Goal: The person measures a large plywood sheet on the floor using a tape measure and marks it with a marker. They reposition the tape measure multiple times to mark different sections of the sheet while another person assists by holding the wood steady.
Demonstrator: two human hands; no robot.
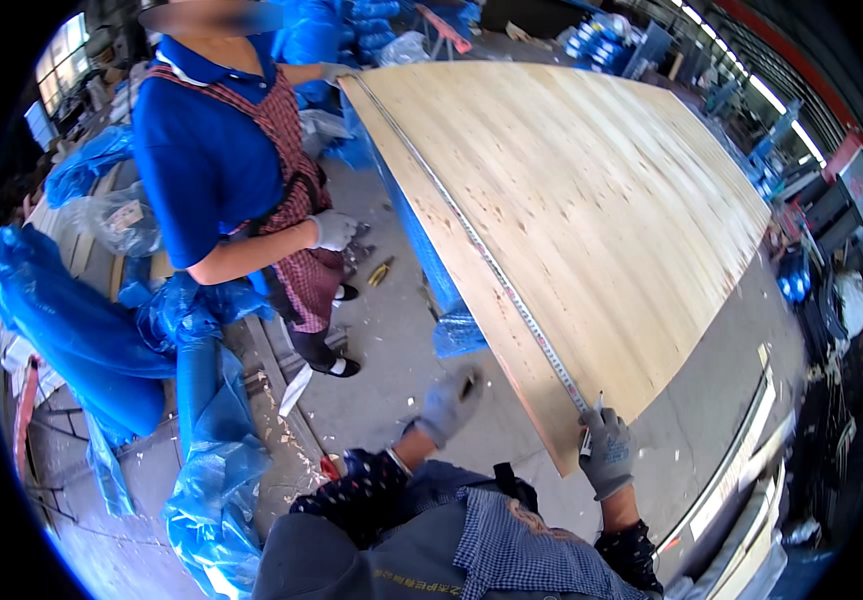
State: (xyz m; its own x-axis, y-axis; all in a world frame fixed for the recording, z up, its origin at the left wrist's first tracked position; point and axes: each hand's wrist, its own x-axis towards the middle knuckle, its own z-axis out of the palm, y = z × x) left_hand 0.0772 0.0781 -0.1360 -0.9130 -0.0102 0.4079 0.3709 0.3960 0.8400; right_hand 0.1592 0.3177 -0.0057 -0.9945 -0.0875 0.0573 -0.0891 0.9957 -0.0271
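A large pale plywood sheet [592, 210] slopes away from me to the far left. Along its left side lies a stretched tape measure [492, 262]. At the near corner of the sheet my right hand [607, 455], in a grey glove, is closed on the near end of the tape measure; a thin pointed thing sticks up from the fingers, its kind unclear. My left hand [447, 408], also gloved, hangs in the air left of the sheet, touching nothing I can see. Its fingers are blurred, with a dark patch at the tips.
A co-worker in a blue shirt [174, 150] and checked apron stands to the left, one gloved hand [337, 73] at the sheet's far corner. Yellow-handled pliers [381, 271] lie on the floor. Blue plastic-wrapped bundles [82, 320] crowd the left; long strips [727, 470] lie at right.
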